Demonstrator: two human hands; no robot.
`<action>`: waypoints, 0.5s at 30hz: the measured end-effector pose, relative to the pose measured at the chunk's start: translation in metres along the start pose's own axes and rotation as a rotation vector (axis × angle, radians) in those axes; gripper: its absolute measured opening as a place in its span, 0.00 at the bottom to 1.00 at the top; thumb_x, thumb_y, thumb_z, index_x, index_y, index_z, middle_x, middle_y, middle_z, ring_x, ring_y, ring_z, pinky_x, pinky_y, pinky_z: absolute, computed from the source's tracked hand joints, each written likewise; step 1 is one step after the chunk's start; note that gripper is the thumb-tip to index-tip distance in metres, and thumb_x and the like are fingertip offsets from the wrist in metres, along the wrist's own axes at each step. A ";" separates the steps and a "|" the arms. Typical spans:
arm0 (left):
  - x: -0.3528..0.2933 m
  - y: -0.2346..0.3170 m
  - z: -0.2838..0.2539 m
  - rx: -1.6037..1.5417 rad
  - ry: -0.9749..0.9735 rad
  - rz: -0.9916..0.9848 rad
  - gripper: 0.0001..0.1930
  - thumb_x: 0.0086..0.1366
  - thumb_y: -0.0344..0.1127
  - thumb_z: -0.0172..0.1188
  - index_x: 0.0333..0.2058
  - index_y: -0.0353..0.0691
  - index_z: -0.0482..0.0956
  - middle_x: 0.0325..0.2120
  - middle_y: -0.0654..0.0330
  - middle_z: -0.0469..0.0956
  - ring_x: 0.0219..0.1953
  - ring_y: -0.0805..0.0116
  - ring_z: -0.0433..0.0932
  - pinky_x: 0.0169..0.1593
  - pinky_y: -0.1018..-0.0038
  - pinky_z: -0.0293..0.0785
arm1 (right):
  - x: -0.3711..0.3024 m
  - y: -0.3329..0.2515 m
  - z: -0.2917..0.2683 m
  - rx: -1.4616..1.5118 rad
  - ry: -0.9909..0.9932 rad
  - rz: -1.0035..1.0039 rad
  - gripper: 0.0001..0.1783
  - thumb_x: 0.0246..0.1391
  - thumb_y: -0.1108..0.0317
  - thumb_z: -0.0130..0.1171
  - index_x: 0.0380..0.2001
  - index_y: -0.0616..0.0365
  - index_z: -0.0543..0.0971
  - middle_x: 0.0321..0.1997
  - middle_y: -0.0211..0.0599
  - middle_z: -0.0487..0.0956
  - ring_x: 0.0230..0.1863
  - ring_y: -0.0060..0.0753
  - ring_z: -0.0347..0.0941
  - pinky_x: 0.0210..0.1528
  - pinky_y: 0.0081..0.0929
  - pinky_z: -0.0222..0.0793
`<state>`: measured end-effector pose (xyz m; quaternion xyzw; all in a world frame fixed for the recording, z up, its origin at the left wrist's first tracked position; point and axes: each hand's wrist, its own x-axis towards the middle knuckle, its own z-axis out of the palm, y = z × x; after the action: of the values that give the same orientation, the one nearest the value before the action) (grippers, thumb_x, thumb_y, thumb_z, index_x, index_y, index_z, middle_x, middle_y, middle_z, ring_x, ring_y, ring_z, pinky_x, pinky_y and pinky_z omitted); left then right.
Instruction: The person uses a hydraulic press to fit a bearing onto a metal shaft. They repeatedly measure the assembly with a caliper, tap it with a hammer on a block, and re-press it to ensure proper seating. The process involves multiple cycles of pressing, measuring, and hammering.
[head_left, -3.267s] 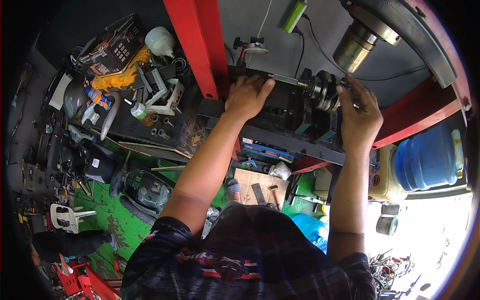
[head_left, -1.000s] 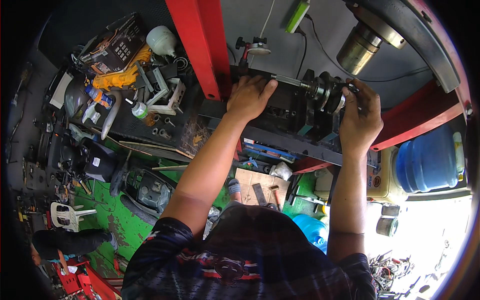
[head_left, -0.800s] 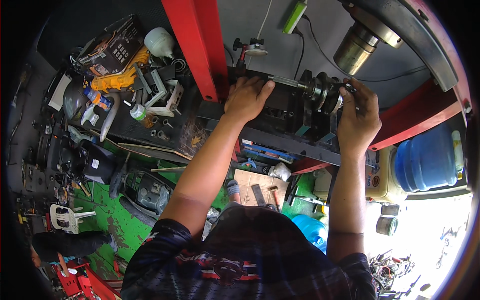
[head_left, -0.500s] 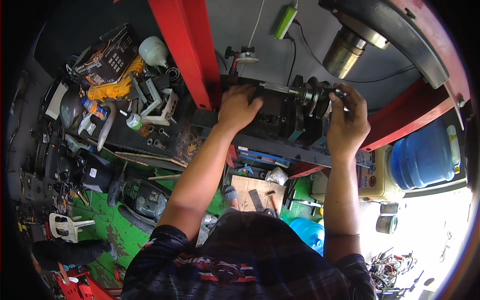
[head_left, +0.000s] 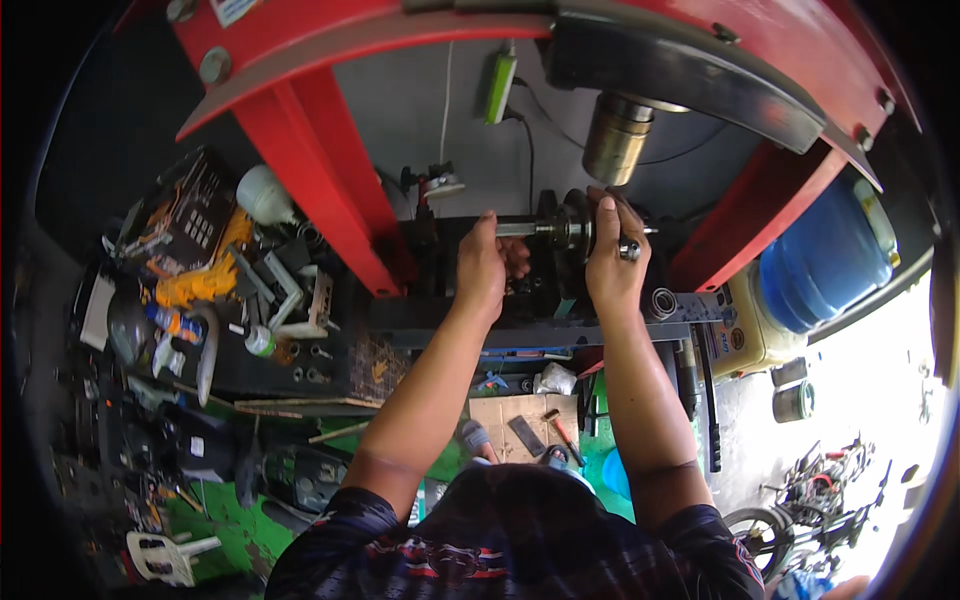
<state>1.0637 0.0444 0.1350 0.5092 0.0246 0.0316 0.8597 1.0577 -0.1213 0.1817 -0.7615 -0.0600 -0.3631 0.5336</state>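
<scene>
A crankshaft [head_left: 572, 228] with a long bright shaft lies sideways over the dark bed of a red press. Its shaft's left end sits in my left hand [head_left: 482, 268], thumb on top and fingers curled below. My right hand [head_left: 612, 272] is closed around the round webs at the other end, its fingers partly hidden behind them. A short shiny cylindrical piece [head_left: 628, 249] shows beside the right hand's fingers; I cannot tell whether it is separate. Above this hand hangs the press's brass-coloured ram [head_left: 617, 140], apart from the crankshaft.
Red press posts [head_left: 325, 180] flank the work. A ring-shaped bearing [head_left: 663, 303] lies on the bed's right. A dial gauge [head_left: 440, 186] stands behind. On the left bench are tools, a bottle [head_left: 260, 341] and a box [head_left: 190, 215]. A blue water jug [head_left: 820, 265] stands right.
The view has shifted, showing more of the press top. My left hand has moved from the bed onto the shaft's left end. My right hand has closed farther around the webs.
</scene>
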 end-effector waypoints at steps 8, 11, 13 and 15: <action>-0.045 0.040 0.041 0.066 -0.108 0.127 0.28 0.80 0.57 0.45 0.31 0.37 0.76 0.21 0.59 0.79 0.19 0.72 0.77 0.24 0.75 0.72 | -0.018 -0.034 -0.034 0.314 0.228 0.018 0.24 0.76 0.60 0.45 0.48 0.72 0.84 0.58 0.52 0.81 0.62 0.42 0.75 0.66 0.35 0.66; -0.099 0.078 0.062 0.345 -0.155 0.284 0.28 0.80 0.56 0.47 0.31 0.36 0.77 0.19 0.59 0.78 0.18 0.68 0.76 0.25 0.72 0.73 | -0.031 -0.052 -0.069 0.539 0.254 0.118 0.30 0.76 0.55 0.40 0.50 0.74 0.82 0.58 0.55 0.81 0.61 0.41 0.76 0.66 0.36 0.68; -0.129 0.101 0.059 0.793 -0.284 0.644 0.28 0.79 0.54 0.50 0.30 0.33 0.78 0.17 0.54 0.76 0.18 0.59 0.78 0.26 0.67 0.74 | -0.052 -0.077 -0.098 0.732 0.122 0.234 0.32 0.77 0.52 0.38 0.59 0.75 0.74 0.56 0.56 0.81 0.55 0.45 0.80 0.64 0.40 0.74; -0.170 0.118 0.078 1.110 -0.340 0.604 0.27 0.77 0.57 0.53 0.35 0.34 0.80 0.19 0.64 0.72 0.20 0.75 0.70 0.27 0.74 0.65 | -0.079 -0.075 -0.133 0.904 0.111 0.419 0.33 0.77 0.50 0.38 0.61 0.74 0.72 0.56 0.57 0.80 0.57 0.47 0.80 0.64 0.44 0.73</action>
<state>0.8961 0.0194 0.2778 0.8597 -0.2431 0.1732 0.4146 0.8990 -0.1803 0.2125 -0.4292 -0.0286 -0.2261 0.8740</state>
